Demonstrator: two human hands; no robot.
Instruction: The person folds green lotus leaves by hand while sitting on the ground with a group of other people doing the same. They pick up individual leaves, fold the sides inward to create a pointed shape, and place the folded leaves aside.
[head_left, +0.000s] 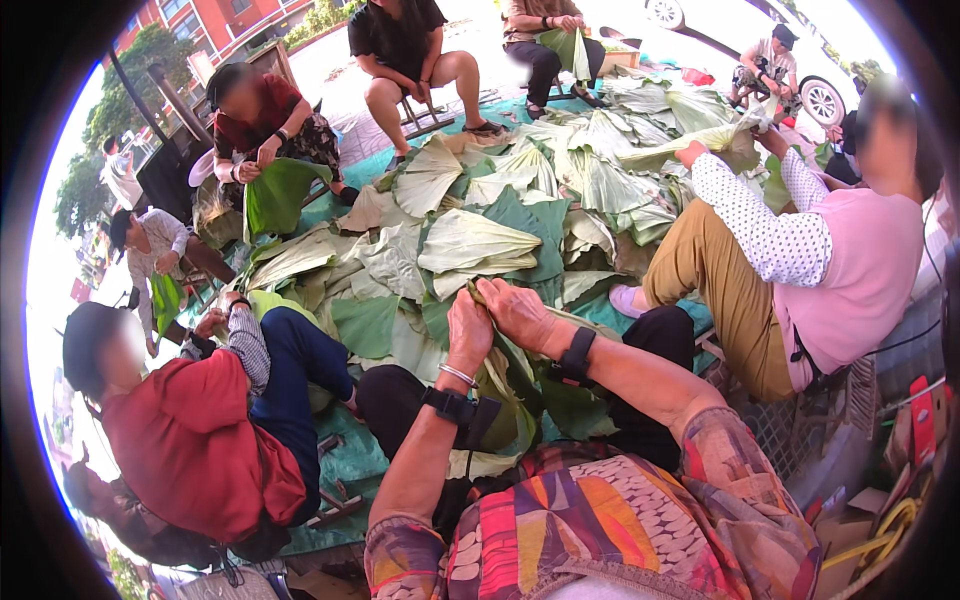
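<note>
Both my hands are close together in front of my knees, pinching the top edge of a large green leaf (510, 390), probably a lotus leaf, which hangs down between my legs. My left hand (470, 330) has its fingers closed on the leaf's edge, with a silver bangle and a black band at the wrist. Touching or nearly touching it, my right hand (517, 315) grips the same edge, also with a black band on the wrist. Just beyond lies a wide pile of leaves (480, 244), pale and folded on top, with darker green ones among them.
Several people sit round the pile on low stools, some holding leaves. A person in red (195, 442) is close on my left, a person in pink (847, 262) on my right. A teal ground sheet (345, 450) lies under the leaves. Cardboard and yellow rope (877, 532) lie at lower right.
</note>
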